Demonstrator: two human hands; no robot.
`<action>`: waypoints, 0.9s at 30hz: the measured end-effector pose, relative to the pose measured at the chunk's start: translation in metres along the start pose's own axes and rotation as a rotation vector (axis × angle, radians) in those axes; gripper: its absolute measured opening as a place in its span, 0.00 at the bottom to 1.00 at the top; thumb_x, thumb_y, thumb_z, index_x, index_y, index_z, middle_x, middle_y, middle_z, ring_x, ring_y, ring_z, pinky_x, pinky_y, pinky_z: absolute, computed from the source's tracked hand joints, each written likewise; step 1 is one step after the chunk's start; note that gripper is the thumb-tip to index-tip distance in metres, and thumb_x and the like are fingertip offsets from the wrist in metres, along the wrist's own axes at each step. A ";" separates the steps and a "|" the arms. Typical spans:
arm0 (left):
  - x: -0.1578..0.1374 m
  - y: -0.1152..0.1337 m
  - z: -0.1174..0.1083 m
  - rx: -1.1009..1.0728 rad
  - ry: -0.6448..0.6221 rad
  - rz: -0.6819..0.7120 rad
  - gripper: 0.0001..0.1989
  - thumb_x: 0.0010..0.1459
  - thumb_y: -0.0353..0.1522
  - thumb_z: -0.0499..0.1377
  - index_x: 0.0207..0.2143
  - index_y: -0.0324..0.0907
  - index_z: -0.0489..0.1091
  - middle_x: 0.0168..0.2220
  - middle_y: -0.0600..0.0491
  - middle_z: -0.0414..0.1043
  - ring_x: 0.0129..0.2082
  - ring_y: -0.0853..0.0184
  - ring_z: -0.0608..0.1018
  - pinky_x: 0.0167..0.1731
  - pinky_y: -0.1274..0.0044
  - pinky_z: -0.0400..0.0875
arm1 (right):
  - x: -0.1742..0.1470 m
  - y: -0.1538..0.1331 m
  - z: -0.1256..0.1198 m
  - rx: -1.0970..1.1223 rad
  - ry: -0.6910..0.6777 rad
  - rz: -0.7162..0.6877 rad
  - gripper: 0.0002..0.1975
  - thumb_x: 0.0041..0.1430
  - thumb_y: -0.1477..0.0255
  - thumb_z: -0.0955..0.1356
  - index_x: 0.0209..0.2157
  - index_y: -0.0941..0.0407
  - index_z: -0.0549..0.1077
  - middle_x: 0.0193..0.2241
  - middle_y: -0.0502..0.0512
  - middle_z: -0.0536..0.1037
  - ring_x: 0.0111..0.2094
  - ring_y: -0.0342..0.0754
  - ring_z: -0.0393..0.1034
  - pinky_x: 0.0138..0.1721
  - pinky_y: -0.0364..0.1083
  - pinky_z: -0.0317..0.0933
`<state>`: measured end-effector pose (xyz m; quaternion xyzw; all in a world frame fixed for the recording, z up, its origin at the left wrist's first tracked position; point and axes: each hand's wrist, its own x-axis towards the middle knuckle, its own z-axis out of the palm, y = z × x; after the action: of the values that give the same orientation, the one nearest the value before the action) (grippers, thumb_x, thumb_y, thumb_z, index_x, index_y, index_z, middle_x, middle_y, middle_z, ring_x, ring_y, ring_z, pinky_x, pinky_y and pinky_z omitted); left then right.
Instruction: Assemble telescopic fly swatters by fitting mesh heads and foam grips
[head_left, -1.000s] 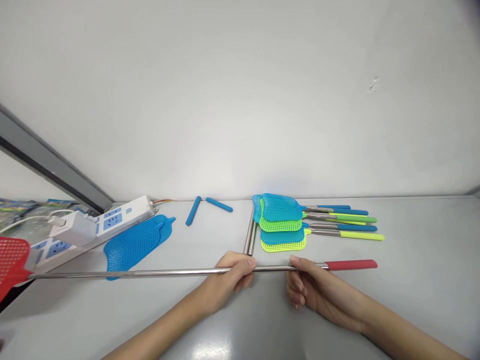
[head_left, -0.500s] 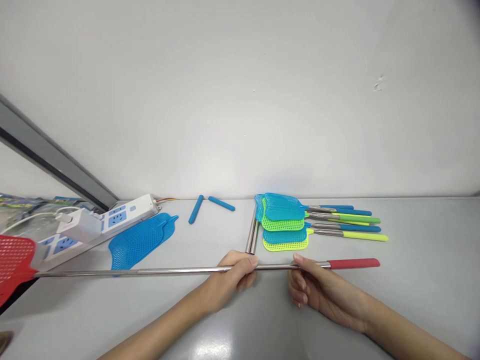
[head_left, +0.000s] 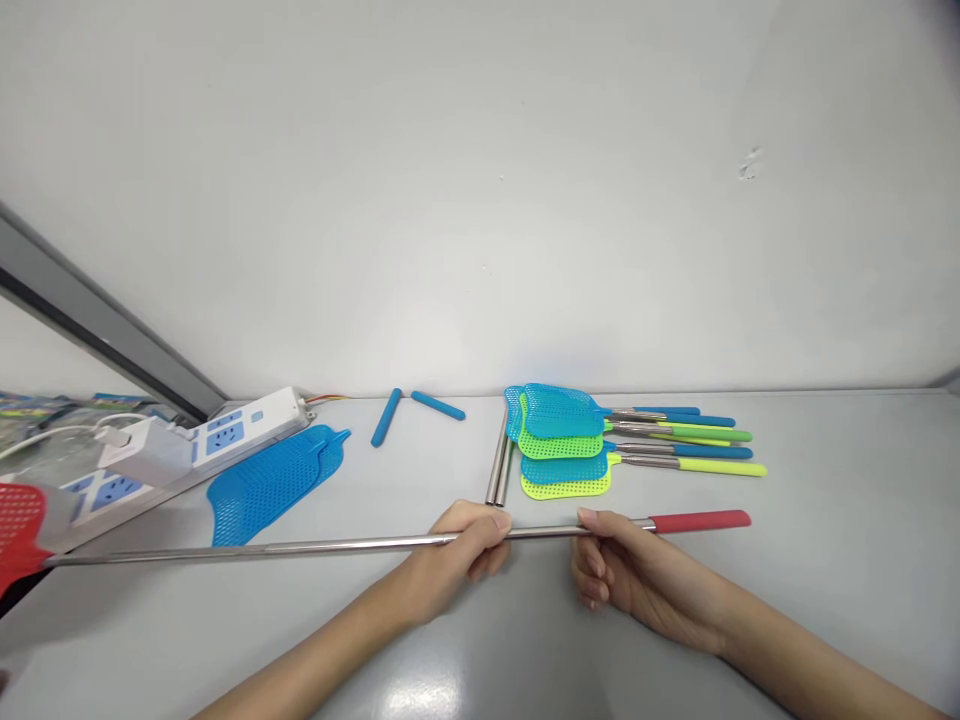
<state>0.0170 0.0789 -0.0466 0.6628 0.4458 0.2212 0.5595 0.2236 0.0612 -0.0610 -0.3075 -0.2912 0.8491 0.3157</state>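
A red fly swatter [head_left: 330, 546] with a long extended metal rod lies across both my hands, above the table. Its red mesh head is cut off by the left edge, and its red grip points right. My left hand [head_left: 459, 560] is wrapped round the middle of the rod. Nearer the grip, my right hand [head_left: 622, 575] pinches the rod between thumb and curled fingers. Just beyond my left hand lie two bare metal tubes [head_left: 498, 470]. A pile of blue, green and yellow fly swatters [head_left: 562, 412] rests behind the rod, handles to the right.
Two blue grips [head_left: 438, 405] lie near the wall. Blue swatter heads [head_left: 274, 485] are stacked at left, against a white power strip [head_left: 244, 428] with a plugged-in adapter [head_left: 154, 452]. A grey metal post [head_left: 105, 310] slants at far left, with plastic packaging [head_left: 45, 425] behind it.
The view has shifted slightly, so most things sit a little further left. The red swatter's head has slid further out past the left edge. Both hands keep their hold on the rod.
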 end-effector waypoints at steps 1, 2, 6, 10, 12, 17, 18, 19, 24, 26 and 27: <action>0.000 0.000 0.000 0.001 -0.004 0.003 0.23 0.57 0.38 0.42 0.13 0.39 0.56 0.13 0.59 0.51 0.16 0.74 0.57 0.19 0.79 0.50 | 0.000 0.000 0.000 0.001 -0.004 0.000 0.21 0.55 0.60 0.58 0.17 0.60 0.63 0.16 0.49 0.60 0.22 0.42 0.57 0.29 0.44 0.51; 0.000 0.000 0.000 0.001 -0.005 0.006 0.22 0.57 0.38 0.42 0.13 0.39 0.56 0.13 0.59 0.51 0.16 0.75 0.57 0.19 0.80 0.50 | 0.001 0.001 -0.001 0.002 -0.007 -0.004 0.21 0.55 0.59 0.58 0.17 0.60 0.63 0.16 0.49 0.60 0.22 0.42 0.57 0.29 0.44 0.51; 0.001 -0.001 0.000 -0.013 -0.008 0.019 0.22 0.58 0.38 0.42 0.13 0.39 0.55 0.13 0.59 0.51 0.16 0.75 0.57 0.19 0.80 0.50 | 0.001 0.001 -0.001 0.001 -0.018 -0.008 0.22 0.56 0.59 0.57 0.17 0.60 0.64 0.16 0.50 0.60 0.22 0.42 0.58 0.28 0.44 0.51; 0.001 0.000 0.000 0.000 -0.017 0.016 0.22 0.58 0.37 0.42 0.13 0.39 0.55 0.13 0.59 0.50 0.16 0.74 0.56 0.19 0.79 0.49 | 0.001 0.000 0.000 0.007 -0.013 -0.009 0.22 0.55 0.58 0.58 0.17 0.60 0.64 0.16 0.49 0.60 0.21 0.42 0.57 0.28 0.44 0.52; 0.000 0.001 -0.001 0.013 -0.010 0.016 0.22 0.57 0.38 0.42 0.13 0.39 0.55 0.13 0.59 0.50 0.16 0.74 0.56 0.20 0.79 0.49 | 0.001 0.000 0.001 0.008 -0.014 -0.005 0.23 0.55 0.58 0.58 0.16 0.60 0.63 0.15 0.49 0.59 0.21 0.42 0.57 0.28 0.44 0.52; 0.001 0.001 -0.001 0.039 -0.022 0.026 0.22 0.57 0.38 0.42 0.13 0.39 0.55 0.13 0.59 0.50 0.16 0.74 0.56 0.19 0.79 0.49 | 0.000 0.000 0.001 0.006 -0.015 -0.006 0.23 0.57 0.60 0.56 0.16 0.60 0.64 0.15 0.49 0.59 0.21 0.42 0.57 0.28 0.44 0.51; 0.001 0.001 -0.001 0.039 -0.024 0.033 0.22 0.57 0.38 0.43 0.13 0.39 0.55 0.13 0.60 0.50 0.16 0.75 0.56 0.19 0.79 0.49 | 0.000 0.000 0.001 0.003 -0.017 -0.009 0.23 0.57 0.60 0.56 0.16 0.60 0.64 0.15 0.49 0.59 0.21 0.42 0.57 0.28 0.44 0.51; 0.001 0.001 -0.001 0.037 -0.027 0.039 0.22 0.57 0.39 0.43 0.13 0.39 0.55 0.13 0.60 0.50 0.16 0.75 0.56 0.19 0.80 0.49 | 0.000 0.000 0.000 0.000 -0.020 -0.011 0.23 0.57 0.61 0.56 0.17 0.60 0.64 0.16 0.50 0.60 0.21 0.42 0.57 0.28 0.44 0.51; 0.000 0.003 0.000 0.033 -0.036 0.035 0.22 0.57 0.40 0.44 0.14 0.39 0.53 0.14 0.60 0.49 0.16 0.75 0.55 0.18 0.80 0.48 | -0.001 0.001 -0.002 0.021 -0.034 -0.013 0.24 0.59 0.61 0.54 0.18 0.61 0.64 0.17 0.50 0.60 0.22 0.42 0.57 0.29 0.44 0.51; 0.000 0.003 0.001 0.050 -0.023 0.025 0.22 0.57 0.40 0.44 0.14 0.39 0.54 0.14 0.60 0.48 0.17 0.75 0.54 0.18 0.80 0.47 | -0.001 0.001 -0.001 0.026 -0.041 -0.007 0.24 0.59 0.61 0.53 0.18 0.61 0.64 0.17 0.50 0.60 0.22 0.42 0.57 0.29 0.44 0.51; 0.000 0.002 0.001 0.058 -0.020 0.021 0.22 0.57 0.41 0.44 0.14 0.39 0.54 0.14 0.60 0.47 0.17 0.75 0.54 0.18 0.81 0.47 | -0.002 0.001 -0.001 0.025 -0.044 -0.008 0.24 0.59 0.62 0.53 0.18 0.61 0.64 0.17 0.50 0.59 0.22 0.42 0.58 0.29 0.45 0.51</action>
<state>0.0187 0.0788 -0.0450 0.6856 0.4395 0.2073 0.5420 0.2253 0.0601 -0.0617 -0.2835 -0.2885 0.8581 0.3162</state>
